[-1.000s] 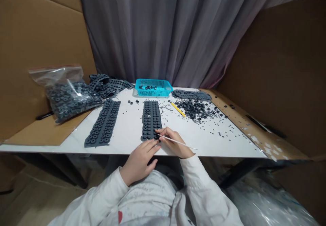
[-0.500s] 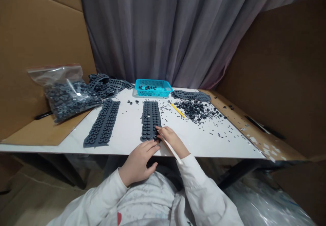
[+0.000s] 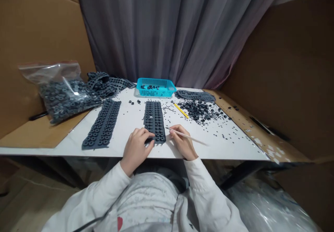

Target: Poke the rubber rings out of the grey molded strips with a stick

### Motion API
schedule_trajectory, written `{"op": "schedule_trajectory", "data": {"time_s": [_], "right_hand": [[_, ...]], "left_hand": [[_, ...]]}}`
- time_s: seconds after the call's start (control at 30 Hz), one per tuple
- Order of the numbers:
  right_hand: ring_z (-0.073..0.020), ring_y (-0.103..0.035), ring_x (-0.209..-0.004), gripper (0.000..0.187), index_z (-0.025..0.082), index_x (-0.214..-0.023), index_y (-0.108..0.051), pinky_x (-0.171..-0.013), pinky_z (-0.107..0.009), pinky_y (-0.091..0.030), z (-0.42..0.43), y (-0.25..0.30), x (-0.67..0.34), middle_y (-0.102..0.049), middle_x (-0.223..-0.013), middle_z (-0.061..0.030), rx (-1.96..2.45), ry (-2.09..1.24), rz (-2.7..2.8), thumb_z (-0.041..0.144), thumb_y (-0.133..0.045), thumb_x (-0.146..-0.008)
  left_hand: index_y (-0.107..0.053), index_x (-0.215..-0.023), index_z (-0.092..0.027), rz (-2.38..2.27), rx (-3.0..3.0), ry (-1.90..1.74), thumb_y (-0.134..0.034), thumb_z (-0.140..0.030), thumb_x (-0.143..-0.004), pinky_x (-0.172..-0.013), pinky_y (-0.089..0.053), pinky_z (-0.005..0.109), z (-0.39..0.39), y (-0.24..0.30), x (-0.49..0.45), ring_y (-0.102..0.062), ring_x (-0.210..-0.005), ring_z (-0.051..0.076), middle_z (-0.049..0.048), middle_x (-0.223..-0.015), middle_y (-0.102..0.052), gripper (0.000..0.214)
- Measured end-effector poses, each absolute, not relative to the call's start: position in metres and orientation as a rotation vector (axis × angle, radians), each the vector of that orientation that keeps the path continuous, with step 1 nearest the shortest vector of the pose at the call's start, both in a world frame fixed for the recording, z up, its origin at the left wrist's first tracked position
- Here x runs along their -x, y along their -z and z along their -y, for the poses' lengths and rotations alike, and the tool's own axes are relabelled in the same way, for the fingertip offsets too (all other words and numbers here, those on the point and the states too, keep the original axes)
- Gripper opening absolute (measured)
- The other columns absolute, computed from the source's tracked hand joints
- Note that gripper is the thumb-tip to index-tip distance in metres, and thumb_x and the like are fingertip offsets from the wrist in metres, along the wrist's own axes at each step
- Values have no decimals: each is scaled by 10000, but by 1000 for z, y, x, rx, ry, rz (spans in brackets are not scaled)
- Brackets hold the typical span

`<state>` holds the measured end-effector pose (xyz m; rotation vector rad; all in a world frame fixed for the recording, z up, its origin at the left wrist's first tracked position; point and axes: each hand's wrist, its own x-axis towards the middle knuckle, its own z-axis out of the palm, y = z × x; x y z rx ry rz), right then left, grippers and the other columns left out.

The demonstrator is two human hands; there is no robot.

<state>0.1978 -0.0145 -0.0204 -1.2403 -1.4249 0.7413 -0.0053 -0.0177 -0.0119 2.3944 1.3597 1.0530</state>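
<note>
Middle strip point(image 3: 156, 120) runs lengthwise forward; stick point(image 3: 187, 136) leftward

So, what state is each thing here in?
Middle strip: flat
Left strip: flat
White stick: held, slanting
Left hand: open at middle strip
Right hand: pinching white stick
Bag: partly filled
Basket: upright, some pieces inside
Yellow stick: lying loose
Dark heap: spread loosely
Back-left strips: crumpled
Curtain: hanging
</note>
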Motion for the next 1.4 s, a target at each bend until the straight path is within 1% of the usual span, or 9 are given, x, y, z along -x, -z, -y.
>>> {"op": "schedule_trajectory", "data": {"time_s": [0.03,0.13,0.27,0.33,0.43,0.53,0.6,0.77,1.4], "right_hand": [[-184,-634,-720,268,180,-917,-628,-715,-331,-533,15,20,-197,-671,-768,-43,1222,-815,1407,435,-601,-840],[-223,-669,-859,320,180,-980,-679,-807,-362,-544,17,22,-196,-717,-923,-84,1159,-937,1386,438,-666,-792],[-221,-686,-826,288,173,-912,-716,-754,-339,-563,18,24,-195,-727,-894,-86,1127,-992,1436,408,-722,-746],[-206,-682,-804,234,170,-850,-719,-743,-327,-559,18,21,-194,-720,-860,-82,1104,-950,1518,384,-721,-754],[-207,-681,-888,181,170,-787,-699,-820,-340,-542,18,15,-192,-717,-926,-97,1058,-933,1626,351,-694,-785],[-222,-676,-989,183,172,-803,-673,-871,-366,-528,19,10,-191,-714,-1032,-113,1062,-1036,1655,355,-671,-803],[-229,-675,-1008,194,172,-814,-657,-885,-383,-520,20,10,-191,-714,-1058,-118,1067,-1081,1656,365,-662,-810],[-234,-670,-1019,199,177,-845,-630,-893,-402,-510,20,13,-194,-712,-1083,-113,1070,-1089,1665,375,-638,-834],[-227,-687,-942,220,174,-906,-653,-832,-357,-525,20,14,-194,-725,-1037,-102,1096,-1011,1722,387,-619,-858]], "left_hand": [[-671,-895,-197,-1403,-2404,-1008,-611,-187,-796,-783,-468,395,13,12,4,-540,-879,238,49,-879,-609,116],[-690,-841,-201,-1423,-2389,-963,-626,-201,-775,-778,-465,375,4,16,-1,-533,-863,230,45,-862,-588,92],[-704,-820,-205,-1386,-2350,-964,-633,-222,-771,-767,-460,368,-1,21,-4,-530,-855,228,41,-843,-585,89],[-709,-816,-208,-1368,-2341,-961,-637,-221,-770,-763,-458,365,-2,21,-4,-532,-855,226,37,-838,-582,86],[-715,-817,-211,-1335,-2327,-955,-634,-210,-781,-769,-460,359,-3,20,-5,-532,-858,219,34,-834,-583,89],[-716,-819,-208,-1322,-2309,-955,-628,-215,-795,-773,-461,364,-4,21,-4,-531,-866,222,38,-838,-589,92],[-716,-816,-206,-1317,-2296,-957,-627,-223,-799,-770,-461,367,-4,21,-4,-534,-863,223,39,-837,-590,91],[-712,-804,-199,-1300,-2266,-958,-624,-227,-810,-779,-459,361,-6,22,-3,-541,-866,220,38,-833,-596,92],[-704,-761,-204,-1327,-2213,-925,-621,-224,-812,-794,-428,352,-8,22,-4,-536,-867,224,30,-828,-612,100]]}}
